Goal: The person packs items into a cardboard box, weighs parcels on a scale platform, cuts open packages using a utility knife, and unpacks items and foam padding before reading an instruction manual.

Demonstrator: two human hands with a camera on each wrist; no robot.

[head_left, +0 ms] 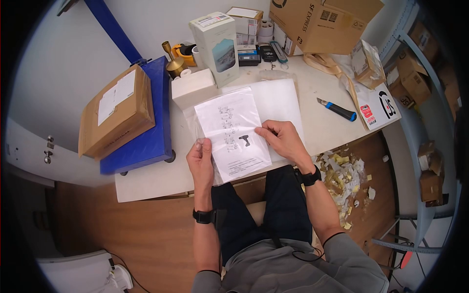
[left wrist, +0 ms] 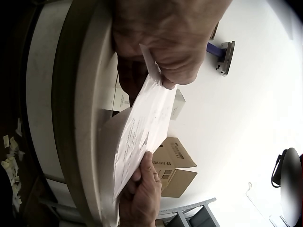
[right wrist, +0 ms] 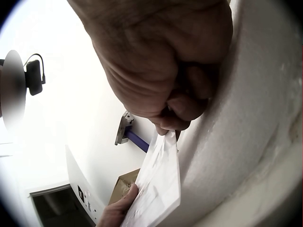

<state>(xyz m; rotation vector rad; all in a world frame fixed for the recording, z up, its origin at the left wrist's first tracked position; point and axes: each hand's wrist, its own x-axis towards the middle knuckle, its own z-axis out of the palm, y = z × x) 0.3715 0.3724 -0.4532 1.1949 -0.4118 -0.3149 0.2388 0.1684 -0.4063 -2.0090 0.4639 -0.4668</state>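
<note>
A white printed sheet [head_left: 233, 122] is held up over the near edge of the table, with a power drill picture and line drawings of parts on it. Glossy clear plastic shows around the sheet. My left hand [head_left: 199, 160] pinches its left edge between thumb and fingers. On the opposite edge, my right hand [head_left: 284, 141] pinches with thumb and index finger, the other fingers curled in. Both wrist views show the sheet [left wrist: 142, 132] stretched between the two hands and tilted. Under it lies a white foam sheet [head_left: 286, 105] on the table.
A blue platform scale [head_left: 141, 154] bearing a taped cardboard box [head_left: 117, 115] stands left. Behind the sheet are a white box [head_left: 193, 88] and a tall printed box [head_left: 215, 46]. A utility knife [head_left: 337, 109] lies right, near an open carton [head_left: 317, 29]. Paper scraps [head_left: 342, 178] litter the floor.
</note>
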